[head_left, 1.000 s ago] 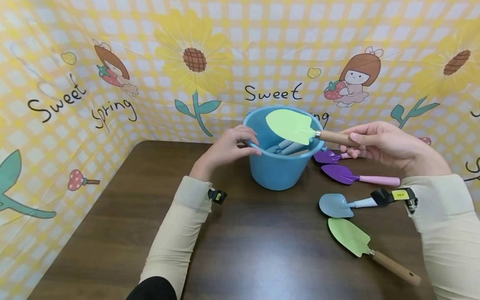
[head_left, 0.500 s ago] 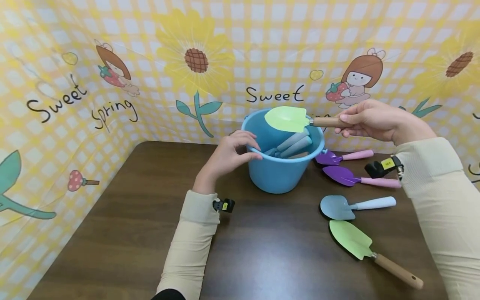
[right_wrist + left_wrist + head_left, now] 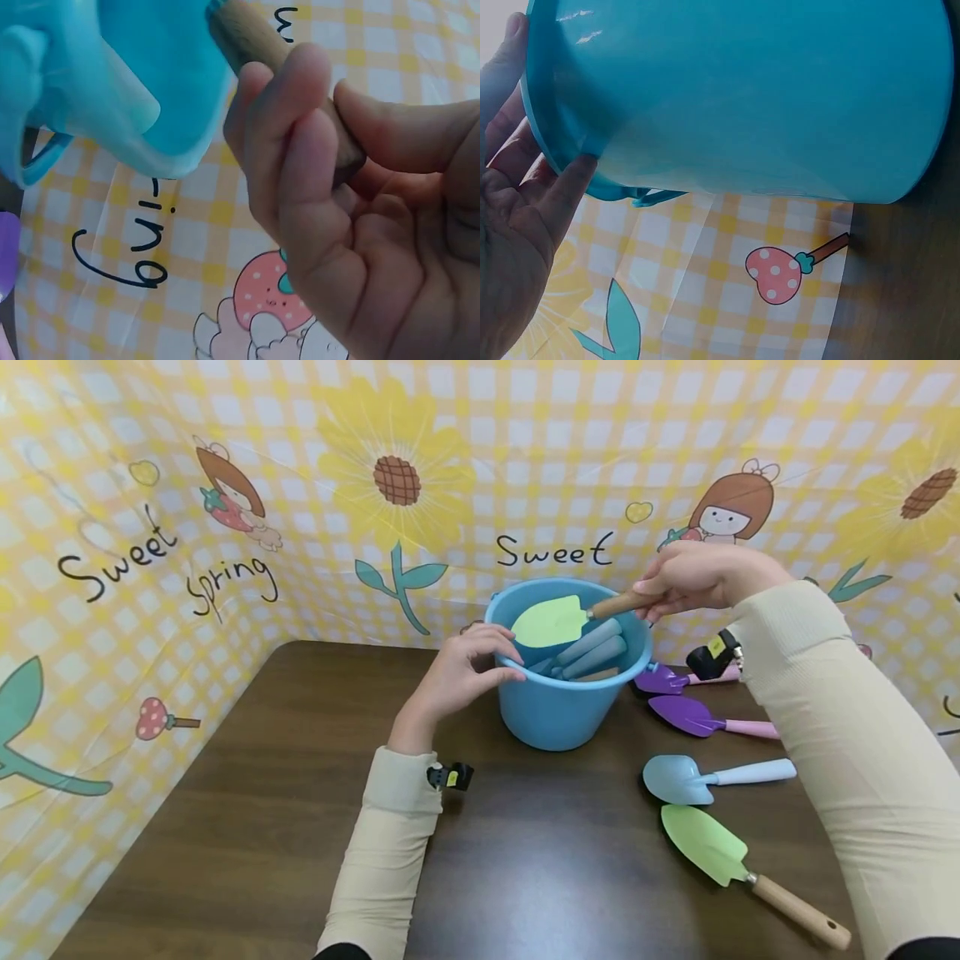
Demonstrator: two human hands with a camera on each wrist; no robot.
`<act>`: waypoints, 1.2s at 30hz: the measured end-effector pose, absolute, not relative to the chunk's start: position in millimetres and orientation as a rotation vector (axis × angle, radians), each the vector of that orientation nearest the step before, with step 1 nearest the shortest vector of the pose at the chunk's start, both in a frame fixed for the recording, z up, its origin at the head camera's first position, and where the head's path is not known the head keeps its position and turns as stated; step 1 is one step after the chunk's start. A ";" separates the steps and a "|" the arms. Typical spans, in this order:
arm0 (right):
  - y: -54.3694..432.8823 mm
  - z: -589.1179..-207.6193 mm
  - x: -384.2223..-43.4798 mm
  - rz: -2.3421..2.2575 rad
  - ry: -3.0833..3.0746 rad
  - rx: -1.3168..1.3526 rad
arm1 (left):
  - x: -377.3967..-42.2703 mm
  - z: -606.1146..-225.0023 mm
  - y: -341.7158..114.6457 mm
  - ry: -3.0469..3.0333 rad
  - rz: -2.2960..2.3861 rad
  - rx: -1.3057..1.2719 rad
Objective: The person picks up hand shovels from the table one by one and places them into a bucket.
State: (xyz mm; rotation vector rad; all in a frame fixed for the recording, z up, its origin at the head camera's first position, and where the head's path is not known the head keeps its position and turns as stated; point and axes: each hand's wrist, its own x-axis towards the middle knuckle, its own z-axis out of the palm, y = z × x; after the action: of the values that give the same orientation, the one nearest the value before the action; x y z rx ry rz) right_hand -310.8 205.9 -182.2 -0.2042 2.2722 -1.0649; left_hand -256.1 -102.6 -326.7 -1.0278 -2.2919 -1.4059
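Observation:
A light blue bucket (image 3: pixel 555 714) stands upright on the table. My left hand (image 3: pixel 468 668) grips its left rim, and in the left wrist view the fingers (image 3: pixel 570 187) lie along the rim's edge. My right hand (image 3: pixel 697 578) holds a green trowel (image 3: pixel 551 621) by its wooden handle (image 3: pixel 251 37), between thumb and curled fingers. The trowel's blade dips inside the bucket's mouth, tip to the left. Several blue-handled tools (image 3: pixel 596 653) lie slanted inside the bucket, with their lower ends hidden.
Right of the bucket lie two purple trowels (image 3: pixel 686 716) with pink handles, a light blue shovel (image 3: pixel 678 779) and a second green trowel (image 3: pixel 705 843). A yellow checked cloth (image 3: pixel 300 527) hangs behind the dark wooden table (image 3: pixel 247 810).
My right hand has moved left and upward, and the green trowel's blade has tilted down into the bucket. My left hand has kept its grip on the rim.

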 end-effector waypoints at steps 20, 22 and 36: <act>123.1 -182.5 -326.7 -0.885 2.434 -0.046 | -252.3 -325.7 -111.2 -2.234 -1.380 -1.041; 119.3 -182.6 -328.7 -0.870 2.461 -0.021 | -254.1 -324.5 -109.9 -2.237 -1.376 -1.044; 116.8 -219.2 -339.6 -0.780 2.420 0.031 | -255.1 -329.5 -105.8 -2.272 -1.411 -1.050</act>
State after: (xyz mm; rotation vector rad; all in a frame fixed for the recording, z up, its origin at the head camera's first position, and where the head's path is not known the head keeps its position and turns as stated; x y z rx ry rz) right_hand -339.6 116.8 -219.2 0.0314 2.4198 -0.7801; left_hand -255.1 -105.8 -329.5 -1.0499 -2.2723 -1.4111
